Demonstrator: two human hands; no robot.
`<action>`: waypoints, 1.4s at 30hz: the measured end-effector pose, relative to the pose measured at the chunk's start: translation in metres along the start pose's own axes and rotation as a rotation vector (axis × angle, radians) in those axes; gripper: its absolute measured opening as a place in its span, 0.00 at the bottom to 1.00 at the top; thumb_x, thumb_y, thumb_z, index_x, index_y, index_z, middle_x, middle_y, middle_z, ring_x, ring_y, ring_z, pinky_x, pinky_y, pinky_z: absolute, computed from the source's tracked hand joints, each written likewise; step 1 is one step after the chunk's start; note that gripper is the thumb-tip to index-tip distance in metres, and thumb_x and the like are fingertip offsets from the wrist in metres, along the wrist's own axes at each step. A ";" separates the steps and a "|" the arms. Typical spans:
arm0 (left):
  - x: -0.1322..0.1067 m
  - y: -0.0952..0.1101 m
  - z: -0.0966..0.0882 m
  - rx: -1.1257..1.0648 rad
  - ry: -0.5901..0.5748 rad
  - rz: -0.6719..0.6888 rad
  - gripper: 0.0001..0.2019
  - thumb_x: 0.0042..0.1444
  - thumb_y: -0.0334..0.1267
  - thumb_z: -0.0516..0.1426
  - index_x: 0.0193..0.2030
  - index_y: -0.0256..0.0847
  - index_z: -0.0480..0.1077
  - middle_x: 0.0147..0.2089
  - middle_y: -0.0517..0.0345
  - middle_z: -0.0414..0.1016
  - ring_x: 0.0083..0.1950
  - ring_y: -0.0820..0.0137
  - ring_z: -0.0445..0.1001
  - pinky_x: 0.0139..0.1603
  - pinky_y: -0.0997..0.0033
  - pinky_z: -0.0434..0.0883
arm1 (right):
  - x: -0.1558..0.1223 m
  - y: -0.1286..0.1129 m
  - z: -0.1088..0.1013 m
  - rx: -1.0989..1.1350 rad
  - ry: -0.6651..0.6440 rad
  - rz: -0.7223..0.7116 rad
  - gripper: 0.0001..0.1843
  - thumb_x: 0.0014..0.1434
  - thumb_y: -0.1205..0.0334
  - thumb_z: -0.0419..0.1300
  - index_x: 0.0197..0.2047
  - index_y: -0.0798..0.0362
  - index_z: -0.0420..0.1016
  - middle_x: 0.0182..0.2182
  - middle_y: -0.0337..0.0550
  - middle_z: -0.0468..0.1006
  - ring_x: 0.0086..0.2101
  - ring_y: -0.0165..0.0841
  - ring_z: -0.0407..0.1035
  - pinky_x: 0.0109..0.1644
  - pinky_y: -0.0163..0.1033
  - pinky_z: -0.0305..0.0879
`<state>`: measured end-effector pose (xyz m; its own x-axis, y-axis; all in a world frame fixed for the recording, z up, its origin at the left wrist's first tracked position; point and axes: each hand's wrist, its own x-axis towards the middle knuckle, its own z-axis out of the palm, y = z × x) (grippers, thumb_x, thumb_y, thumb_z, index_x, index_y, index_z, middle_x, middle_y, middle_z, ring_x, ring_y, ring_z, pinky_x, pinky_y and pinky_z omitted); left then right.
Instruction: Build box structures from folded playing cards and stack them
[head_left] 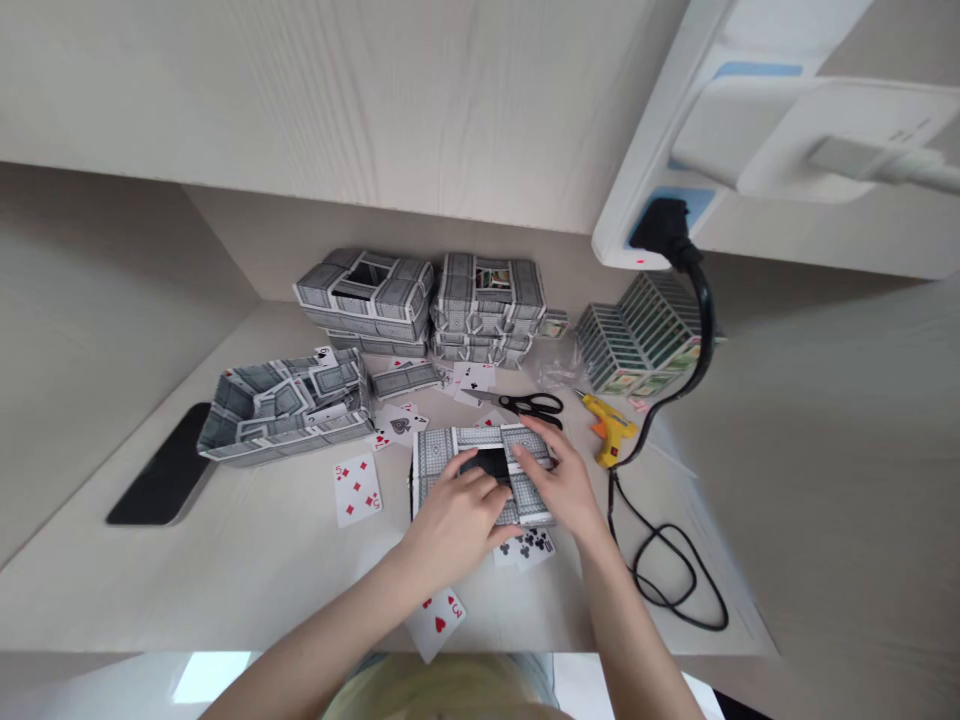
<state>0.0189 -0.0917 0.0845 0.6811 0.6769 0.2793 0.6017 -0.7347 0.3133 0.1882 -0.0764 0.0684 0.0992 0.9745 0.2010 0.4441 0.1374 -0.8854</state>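
A flat box built from grey-backed playing cards (442,455) lies on the desk in front of me, with a dark rectangular opening in its top. My left hand (457,520) rests on its near side, fingers curled and reaching into the opening. My right hand (559,480) presses on the box's right part, fingers bent at the edge of the opening. Loose cards lie around: a five of diamonds (357,488), a three of hearts (437,620) at the desk's front edge, and a clubs card (529,547) under my wrists.
Two stacks of finished card boxes (367,300) (487,305) stand at the back, an open card tray (285,405) at left, a row of card packs (637,340) at right. Scissors (525,404), a yellow glue gun (611,428) with black cable (667,560), a dark phone (161,470).
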 end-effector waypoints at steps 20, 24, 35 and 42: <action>-0.045 -0.023 -0.016 -0.328 0.225 -0.573 0.43 0.47 0.48 0.60 0.66 0.48 0.40 0.67 0.47 0.43 0.67 0.54 0.45 0.62 0.45 0.53 | -0.014 0.009 -0.004 0.153 0.048 0.217 0.33 0.54 0.49 0.56 0.61 0.50 0.56 0.60 0.50 0.60 0.57 0.41 0.58 0.55 0.48 0.61; -0.049 -0.013 0.006 -0.544 0.327 -0.798 0.45 0.47 0.46 0.59 0.66 0.42 0.36 0.67 0.43 0.45 0.66 0.56 0.50 0.63 0.50 0.53 | -0.024 0.004 0.001 0.097 0.069 0.235 0.35 0.55 0.47 0.55 0.62 0.52 0.55 0.61 0.50 0.58 0.59 0.41 0.53 0.61 0.49 0.51; -0.031 -0.002 0.006 -0.575 0.353 -0.940 0.41 0.50 0.45 0.56 0.66 0.36 0.41 0.65 0.42 0.52 0.65 0.57 0.52 0.63 0.56 0.54 | -0.032 0.004 0.008 0.033 0.068 0.202 0.33 0.59 0.46 0.48 0.63 0.52 0.53 0.61 0.47 0.57 0.60 0.39 0.50 0.63 0.50 0.45; -0.034 -0.004 0.004 -0.556 0.317 -0.920 0.35 0.52 0.45 0.54 0.64 0.34 0.47 0.60 0.40 0.61 0.61 0.58 0.61 0.58 0.56 0.61 | -0.035 0.006 0.009 0.083 0.083 0.213 0.30 0.61 0.47 0.44 0.63 0.51 0.55 0.62 0.44 0.56 0.61 0.36 0.49 0.65 0.49 0.43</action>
<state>-0.0047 -0.1119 0.0707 -0.1119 0.9910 -0.0733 0.4972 0.1197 0.8593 0.1788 -0.1080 0.0526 0.2566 0.9658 0.0369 0.3307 -0.0519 -0.9423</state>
